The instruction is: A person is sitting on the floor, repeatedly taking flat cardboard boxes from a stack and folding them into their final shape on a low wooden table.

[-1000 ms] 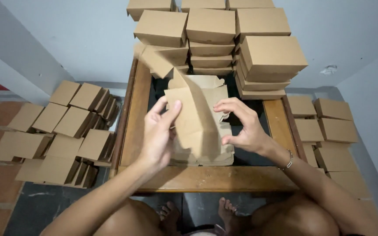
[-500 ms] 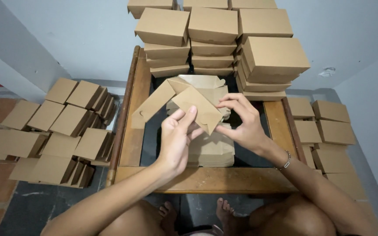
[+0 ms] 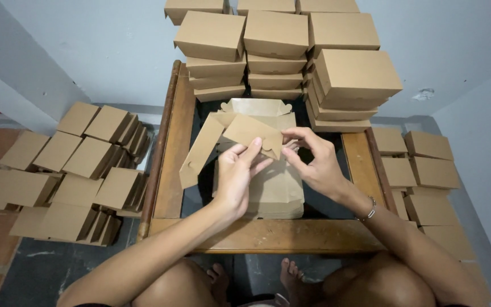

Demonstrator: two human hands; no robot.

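Far left, on the floor: flat box blanks (image 3: 69, 170), brown card, leaning in overlapping rows, untouched. Next, the wooden surface (image 3: 268, 234), a low framed table with a dark inset top.

Left hand (image 3: 235, 177) is over the middle of the surface, fingers closed in a pinch on a flap of the unfolded carton (image 3: 240, 136). Right hand (image 3: 316, 162) is just beside it, thumb and forefinger pinching the same flap end from the other side, where the small scalloped tab sits. Both hands grip the carton; neither is open.

Doing the fold well, as I judge it: keep both pinches close to the tab, crease along the scored line, hold the long side panel from swinging, seat the tab square so the corner does not skew.

The carton: plain kraft brown card, half formed, one long panel hanging down to the left, a notched flap up at the back, held above a stack of flats (image 3: 279, 193) lying on the surface under the hands.

Behind, at the far edge of the surface: finished boxes (image 3: 279, 40), closed, stacked several high in three columns. Far right, on the floor: more closed boxes (image 3: 421, 165), in rows.
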